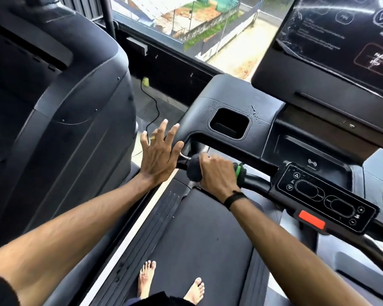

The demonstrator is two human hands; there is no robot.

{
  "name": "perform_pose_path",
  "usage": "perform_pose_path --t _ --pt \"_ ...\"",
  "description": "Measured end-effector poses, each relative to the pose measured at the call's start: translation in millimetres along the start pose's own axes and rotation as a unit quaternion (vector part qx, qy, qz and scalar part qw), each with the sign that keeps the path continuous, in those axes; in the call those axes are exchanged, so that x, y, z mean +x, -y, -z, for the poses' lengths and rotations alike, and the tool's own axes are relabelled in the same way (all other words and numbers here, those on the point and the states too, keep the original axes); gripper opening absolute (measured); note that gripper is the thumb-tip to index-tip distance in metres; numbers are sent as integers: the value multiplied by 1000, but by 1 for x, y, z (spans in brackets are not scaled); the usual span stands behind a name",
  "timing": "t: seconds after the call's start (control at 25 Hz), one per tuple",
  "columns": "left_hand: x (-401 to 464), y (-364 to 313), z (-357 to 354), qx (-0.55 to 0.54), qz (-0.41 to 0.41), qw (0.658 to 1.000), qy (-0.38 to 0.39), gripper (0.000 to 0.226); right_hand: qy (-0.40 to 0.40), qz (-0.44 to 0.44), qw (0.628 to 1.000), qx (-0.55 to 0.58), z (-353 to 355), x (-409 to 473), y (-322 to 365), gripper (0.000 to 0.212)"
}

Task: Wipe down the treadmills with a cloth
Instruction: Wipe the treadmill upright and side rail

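I stand barefoot on the black belt (199, 239) of a treadmill. My right hand (218, 175) grips a dark cloth (192, 170) wrapped round the treadmill's front handlebar (254, 184), just left of a green ring on the bar. My left hand (158, 152) hovers with fingers spread and straight beside the bar's left end, holding nothing. The console top (234, 96) with its cup recess carries water droplets. The large screen (341, 40) at upper right shows wet smears.
A second treadmill's dark housing (64, 107) fills the left side. A control pad (325, 195) with a red stop tab (311, 218) sits right of the bar. A black cable (154, 107) runs across the floor below the window.
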State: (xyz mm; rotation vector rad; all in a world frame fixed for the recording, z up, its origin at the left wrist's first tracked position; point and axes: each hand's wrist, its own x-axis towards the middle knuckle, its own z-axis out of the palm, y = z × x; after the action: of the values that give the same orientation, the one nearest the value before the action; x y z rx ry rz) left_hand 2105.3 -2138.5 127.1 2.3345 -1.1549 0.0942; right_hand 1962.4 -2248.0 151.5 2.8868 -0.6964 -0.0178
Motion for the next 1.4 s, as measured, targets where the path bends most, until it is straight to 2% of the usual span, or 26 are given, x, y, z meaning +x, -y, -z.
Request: perform_pose_path --t 0.08,0.16,0.2,0.24,0.28,0.36,0.4,0.44,0.52,0.6,0.64,0.68,0.76,0.8,0.84,0.92,1.0,1.04,1.08,1.12,1.2,1.28,1.32,1.4 --pt "1 0 0 -2 0 1000 -4 61 82 -1 996 20 11 4 -17 31" --pt "2 0 1 4 3 1000 -7 60 215 -21 970 114 30 22 -32 37" --pt "1 -1 1 8 2 1000 -8 60 258 -34 955 144 36 26 -35 39" --pt "0 -1 1 9 1 1000 -8 61 254 -36 955 151 38 25 -34 39" --pt "0 -2 1 10 4 1000 -9 61 211 -34 969 126 33 17 -31 37" --pt "0 0 1 7 12 1000 -11 61 61 -16 998 31 14 -10 -25 30" --pt "0 1 0 3 13 1000 -9 61 16 -13 1000 0 7 -22 -27 29" --pt "1 0 0 2 14 1000 -10 61 16 -8 1000 -11 8 -28 -37 31" --pt "2 1 -1 3 11 1000 -13 60 126 -11 992 28 23 -19 -62 43" --pt "3 1 -2 0 11 1000 -14 61 239 -39 965 101 34 -7 -81 53" --pt "3 2 -2 0 12 1000 -17 61 233 -44 966 104 34 -8 -82 53" --pt "2 2 -2 -1 14 1000 -20 61 182 -42 980 69 27 -16 -79 51" --pt "2 3 -2 -4 19 1000 -23 61 20 -12 999 -33 8 -44 -68 44" --pt "1 3 -2 -8 21 999 -23 60 -21 -8 998 -61 6 -55 -65 43" --pt "1 3 -3 -10 23 999 -22 60 -11 -9 998 -64 6 -58 -68 44" --pt "1 2 -3 -7 22 999 -25 61 110 -13 994 -4 22 -39 -83 48" --pt "2 2 -3 -2 21 999 -25 61 259 -29 959 109 36 -15 -96 52" --pt "2 2 -3 1 21 999 -26 61 289 -36 947 134 38 -9 -97 54" --pt "2 1 -3 2 22 999 -28 61 278 -39 950 140 37 -9 -95 53" --pt "1 1 -4 3 23 999 -32 61 231 -42 965 114 32 -17 -91 51" --pt "2 1 -4 2 25 999 -35 60 52 -24 998 -15 13 -43 -76 46" --pt "2 2 -4 2 23 999 -32 60 -45 -14 995 -84 7 -59 -67 43" --pt "2 1 -4 5 19 999 -32 59 -23 -17 997 -74 10 -56 -69 42" --pt "2 1 -4 4 15 999 -28 58 101 -23 995 12 24 -37 -79 45"
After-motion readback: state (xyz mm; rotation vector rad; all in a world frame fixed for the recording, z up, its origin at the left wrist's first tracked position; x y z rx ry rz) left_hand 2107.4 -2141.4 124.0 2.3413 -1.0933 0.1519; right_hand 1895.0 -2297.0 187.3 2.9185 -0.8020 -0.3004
